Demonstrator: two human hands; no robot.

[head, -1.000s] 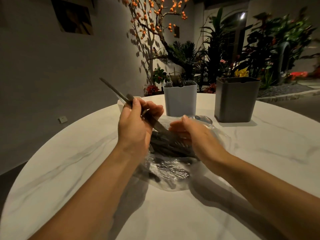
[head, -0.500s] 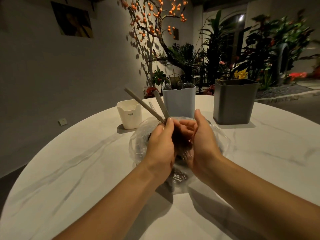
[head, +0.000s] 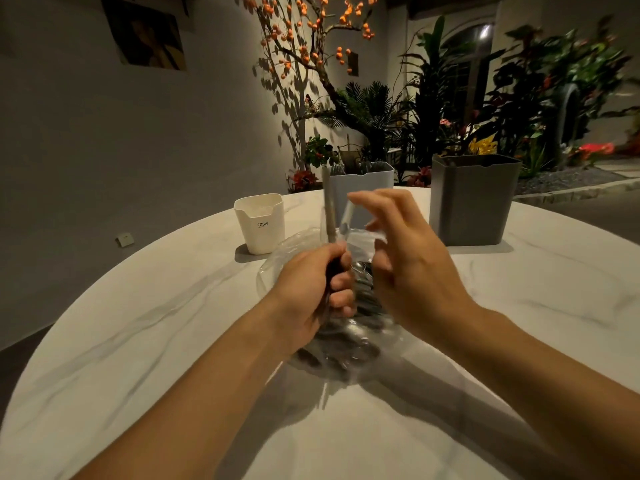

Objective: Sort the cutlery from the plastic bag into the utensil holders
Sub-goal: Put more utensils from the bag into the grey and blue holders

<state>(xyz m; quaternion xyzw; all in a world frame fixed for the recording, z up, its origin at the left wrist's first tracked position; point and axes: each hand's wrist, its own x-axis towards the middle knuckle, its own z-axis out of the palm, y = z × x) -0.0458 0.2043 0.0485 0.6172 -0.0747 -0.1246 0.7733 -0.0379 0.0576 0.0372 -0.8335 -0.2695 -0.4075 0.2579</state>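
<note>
Left hand (head: pixel 313 285) gripping upright cutlery handles (head: pixel 329 209) | right hand (head: pixel 412 268) fingers spread, blurred; seemingly touching none | plastic bag (head: pixel 349 341) mid-tabletop; holders at far edge

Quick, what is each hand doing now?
Left hand: closed around upright cutlery pieces.
Right hand: open, fingers spread, holding nothing visible.

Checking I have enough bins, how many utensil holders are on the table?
3: white holder left, light grey holder behind the hands, dark grey holder right.
</note>
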